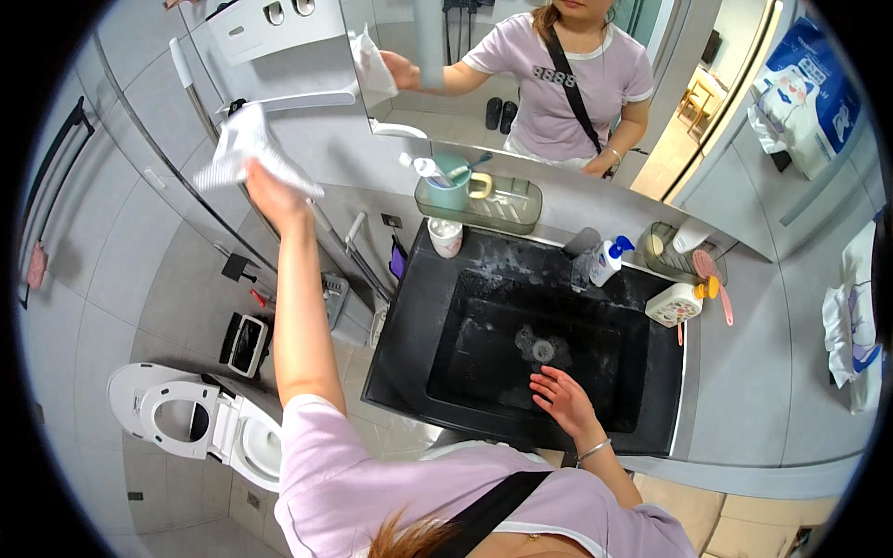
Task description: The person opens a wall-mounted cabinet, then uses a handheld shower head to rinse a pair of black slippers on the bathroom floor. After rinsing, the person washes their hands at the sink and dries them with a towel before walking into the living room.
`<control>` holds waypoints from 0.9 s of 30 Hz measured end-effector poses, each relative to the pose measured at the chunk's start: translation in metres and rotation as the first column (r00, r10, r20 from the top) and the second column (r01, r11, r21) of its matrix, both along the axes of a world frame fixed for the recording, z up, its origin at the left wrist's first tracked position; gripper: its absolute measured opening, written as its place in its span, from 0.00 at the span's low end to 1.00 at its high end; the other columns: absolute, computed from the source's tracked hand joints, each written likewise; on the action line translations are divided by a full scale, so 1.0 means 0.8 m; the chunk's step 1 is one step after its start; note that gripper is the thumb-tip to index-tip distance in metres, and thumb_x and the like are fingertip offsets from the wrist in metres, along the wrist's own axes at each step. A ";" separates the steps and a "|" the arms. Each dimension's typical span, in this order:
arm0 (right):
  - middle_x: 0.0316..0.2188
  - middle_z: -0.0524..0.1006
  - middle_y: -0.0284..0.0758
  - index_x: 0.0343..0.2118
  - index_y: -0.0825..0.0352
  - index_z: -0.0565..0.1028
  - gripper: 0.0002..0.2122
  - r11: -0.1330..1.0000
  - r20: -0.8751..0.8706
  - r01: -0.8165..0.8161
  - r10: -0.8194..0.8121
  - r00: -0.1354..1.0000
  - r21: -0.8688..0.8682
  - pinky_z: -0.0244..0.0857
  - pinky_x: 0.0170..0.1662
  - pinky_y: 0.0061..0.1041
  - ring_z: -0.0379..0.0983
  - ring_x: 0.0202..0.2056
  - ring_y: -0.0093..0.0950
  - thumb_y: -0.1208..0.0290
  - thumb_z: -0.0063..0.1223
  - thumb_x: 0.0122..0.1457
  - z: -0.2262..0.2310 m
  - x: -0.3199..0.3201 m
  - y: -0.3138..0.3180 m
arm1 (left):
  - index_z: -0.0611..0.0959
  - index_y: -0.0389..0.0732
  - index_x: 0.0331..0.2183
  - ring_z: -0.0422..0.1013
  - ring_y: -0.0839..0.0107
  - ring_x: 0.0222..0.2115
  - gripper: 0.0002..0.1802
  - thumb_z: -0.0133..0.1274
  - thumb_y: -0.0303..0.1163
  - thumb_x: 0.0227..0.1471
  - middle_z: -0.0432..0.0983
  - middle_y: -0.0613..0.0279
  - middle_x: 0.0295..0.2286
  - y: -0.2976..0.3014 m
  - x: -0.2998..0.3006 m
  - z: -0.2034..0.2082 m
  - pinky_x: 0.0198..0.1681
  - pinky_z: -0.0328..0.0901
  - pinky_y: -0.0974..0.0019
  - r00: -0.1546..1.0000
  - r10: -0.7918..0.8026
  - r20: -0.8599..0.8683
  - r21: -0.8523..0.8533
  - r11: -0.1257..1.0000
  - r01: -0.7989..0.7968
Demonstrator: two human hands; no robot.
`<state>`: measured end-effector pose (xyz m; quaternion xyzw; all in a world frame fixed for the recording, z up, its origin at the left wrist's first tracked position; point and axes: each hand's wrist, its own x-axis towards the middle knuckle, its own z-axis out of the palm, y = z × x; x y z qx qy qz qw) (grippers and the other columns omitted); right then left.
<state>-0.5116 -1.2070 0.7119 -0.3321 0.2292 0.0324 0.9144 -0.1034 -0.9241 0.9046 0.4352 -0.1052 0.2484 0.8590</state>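
Note:
My left arm reaches out to the upper left. In its hand (275, 197) is a thin white cloth (244, 139) with a fine ribbed texture, pinched near its lower part and spread above the fingers. The cloth overlaps the end of a white wall rail (302, 99); whether it touches the rail I cannot tell. Low over the near part of a black sink (456, 363), my right hand (564, 400) is held with nothing in it, its fingers loosely stretched. A wet patch surrounds the drain (542, 350) beyond those fingertips.
Behind the sink stand a white cup (446, 238), a green tray (512, 206) with a mug, and two pump bottles (610, 260). A mirror (465, 93) rises at the back. A toilet (200, 418) is at lower left; a glass edge (158, 163) runs beside my left hand.

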 end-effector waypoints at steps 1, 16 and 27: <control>0.43 0.67 0.39 0.45 0.66 0.63 0.16 1.000 -0.005 0.004 -0.004 1.000 -0.015 0.58 0.46 0.28 0.64 0.44 0.29 0.64 0.39 0.56 0.000 0.006 0.006 | 0.69 0.36 0.43 0.59 0.62 0.46 0.18 0.36 0.32 0.50 0.63 0.54 0.44 -0.003 0.031 0.005 0.49 0.54 0.61 0.987 0.120 0.111 0.242 0.960 -0.144; 0.38 0.71 0.34 0.43 0.69 0.66 0.13 0.667 0.441 -0.068 0.563 0.699 -0.742 0.57 0.47 0.22 0.65 0.42 0.22 0.74 0.43 0.54 0.173 0.328 0.126 | 0.76 0.44 0.36 0.58 0.60 0.47 0.19 0.41 0.45 0.48 0.68 0.57 0.39 -0.048 0.190 0.031 0.51 0.47 0.55 0.923 0.098 0.373 0.927 0.015 -0.376; 0.34 0.72 0.32 0.41 0.69 0.66 0.11 0.628 0.377 -0.142 0.616 0.692 -0.765 0.59 0.44 0.18 0.67 0.39 0.20 0.75 0.41 0.55 0.177 0.312 0.149 | 0.78 0.45 0.33 0.63 0.63 0.42 0.22 0.35 0.48 0.50 0.70 0.60 0.36 -0.028 0.199 0.037 0.53 0.43 0.49 0.886 0.136 0.443 0.893 -0.159 -0.422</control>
